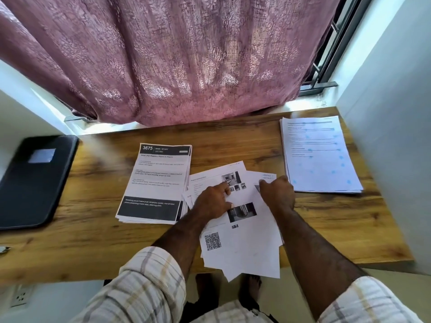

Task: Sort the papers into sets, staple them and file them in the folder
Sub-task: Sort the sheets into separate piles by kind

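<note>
On the wooden desk (98, 248), a loose fan of white printed sheets with small photos and a QR code (242, 248) lies at six o'clock, its near corners jutting past the desk edge. The left hand (213, 202) rests on the fan, index finger stretched flat on the top sheet, thumb beside a dark photo; its other fingers are tucked out of sight. The right hand (277, 194), at about five o'clock from the desk's middle, curls over the fan's far right corner; the fingertips are hidden behind the knuckles, so whether they pinch a sheet cannot be told. A stack of sheets with black header bands marked 3675 (156, 183) sits near centre, just left of the fan and partly overlapped by it. At two o'clock lies a white stack with blue-dotted text (319, 157), its print too blurred to read. The black rectangular folder (35, 180) lies at nine o'clock, cut off by the left edge. A pink patterned curtain (163, 61) hangs at twelve.
</note>
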Tool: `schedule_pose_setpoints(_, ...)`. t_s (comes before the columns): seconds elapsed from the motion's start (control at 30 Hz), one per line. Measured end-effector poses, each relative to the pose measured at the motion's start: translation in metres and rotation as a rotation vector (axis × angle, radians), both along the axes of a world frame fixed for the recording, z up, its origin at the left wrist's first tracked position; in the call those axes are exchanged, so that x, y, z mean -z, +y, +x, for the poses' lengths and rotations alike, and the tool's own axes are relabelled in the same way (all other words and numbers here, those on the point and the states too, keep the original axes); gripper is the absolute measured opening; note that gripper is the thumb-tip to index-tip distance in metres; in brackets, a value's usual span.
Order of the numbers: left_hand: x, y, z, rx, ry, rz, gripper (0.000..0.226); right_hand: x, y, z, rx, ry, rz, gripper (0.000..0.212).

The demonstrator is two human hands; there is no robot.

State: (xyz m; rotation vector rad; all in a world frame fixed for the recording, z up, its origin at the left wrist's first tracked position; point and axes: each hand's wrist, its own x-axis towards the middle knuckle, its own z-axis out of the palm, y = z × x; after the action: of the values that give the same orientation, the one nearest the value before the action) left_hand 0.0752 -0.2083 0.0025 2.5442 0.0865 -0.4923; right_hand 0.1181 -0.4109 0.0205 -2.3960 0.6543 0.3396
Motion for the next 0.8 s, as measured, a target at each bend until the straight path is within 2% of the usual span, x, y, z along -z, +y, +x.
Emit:
schedule_pose_setpoints(0.07, 0.001, 0.002, 0.001, 0.001, -0.003, 0.002, 0.041, 0.004, -0.004, 0.008, 0.025, 0.031, 0.079, 0.063)
schedule_pose_setpoints(0.23, 0.001, 0.009, 0.005, -0.006, 0.011, -0.023, 0.042, -0.003, -0.011, 0.007, -0.076, 0.05, 0.071, 0.03)
schedule_pose_setpoints(0.3, 0.002, 0.01, 0.006, -0.009, 0.012, -0.032, 0.042, -0.001, -0.012, 0.006, -0.046, 0.03, 0.114, 0.03)
schedule_pose_setpoints(0.43, 0.001, 0.011, 0.008, -0.006, 0.012, -0.03, 0.041, 0.0, -0.014, 0.004, 0.043, -0.022, 0.226, 0.049)
schedule_pose_setpoints(0.53, -0.001, 0.011, 0.011, -0.002, 0.004, -0.007, 0.042, -0.003, -0.016, 0.003, 0.039, -0.096, 0.186, 0.052)
schedule_pose_setpoints(0.67, -0.002, 0.013, 0.011, 0.008, -0.014, 0.036, 0.047, -0.006, -0.02, 0.0, -0.023, -0.19, 0.121, 0.027)
schedule_pose_setpoints(0.8, -0.002, 0.013, 0.013, 0.013, 0.0, 0.029, 0.046, -0.011, -0.021, 0.0, -0.058, -0.336, 0.007, 0.02)
